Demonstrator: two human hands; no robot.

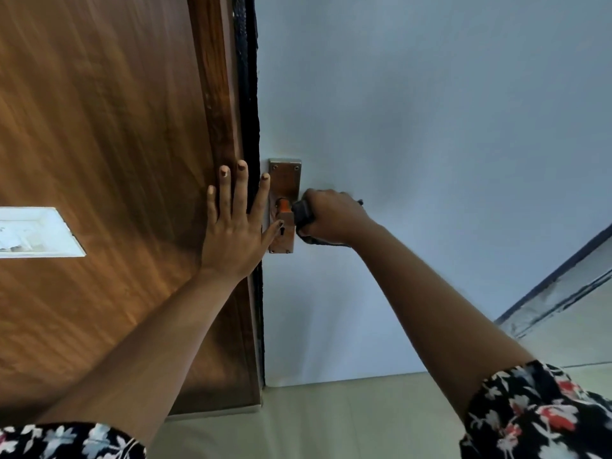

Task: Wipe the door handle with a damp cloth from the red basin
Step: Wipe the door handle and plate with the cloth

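Observation:
A copper-coloured handle plate (284, 175) with a keyhole is fixed at the left edge of a pale blue door (430, 127). The lever handle (284, 208) juts out to the right from the plate, and only its orange base shows. My right hand (334, 215) is shut on a dark grey cloth (302, 212) wrapped around the lever. My left hand (236, 223) lies flat with fingers spread on the brown wooden door frame (218, 104), its thumb touching the plate near the keyhole. The red basin is out of view.
A brown wooden panel (99, 127) fills the left side, with a white switch plate (36, 231) on it. Pale floor tiles (331, 419) lie below the door. A dark-edged skirting (556, 293) runs along the right wall.

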